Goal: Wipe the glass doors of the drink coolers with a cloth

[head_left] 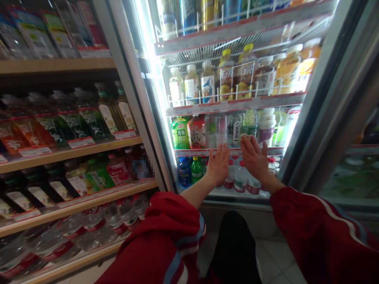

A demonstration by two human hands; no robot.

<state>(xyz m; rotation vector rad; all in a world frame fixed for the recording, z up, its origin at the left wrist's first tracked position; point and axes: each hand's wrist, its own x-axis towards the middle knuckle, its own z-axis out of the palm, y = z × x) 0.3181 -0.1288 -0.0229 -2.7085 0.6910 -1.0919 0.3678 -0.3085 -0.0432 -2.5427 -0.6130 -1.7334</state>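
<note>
Both hands reach forward in front of a lit drinks fridge. The fingers of my left hand point(218, 165) are stretched out and apart, and nothing shows in it. Its fingertips overlap a price rail point(197, 153) and the foot of a clear bottle with a pinkish tint point(221, 125). Just to the right, my right hand point(255, 158) has straight fingers with the thumb standing off, also with nothing visible in it. Behind its fingertips are a green-labelled bottle point(250, 123) and a white-and-purple bottle point(267, 125). Whether either hand touches anything, I cannot tell.
Higher fridge shelves hold yellow-capped tea bottles point(226, 75) and cans. On the bottom are a blue bottle point(184, 171), a green bottle point(196, 169) and clear water bottles point(241, 177). A metal frame point(139, 94) separates the fridge from wooden shelves point(71, 156) at left.
</note>
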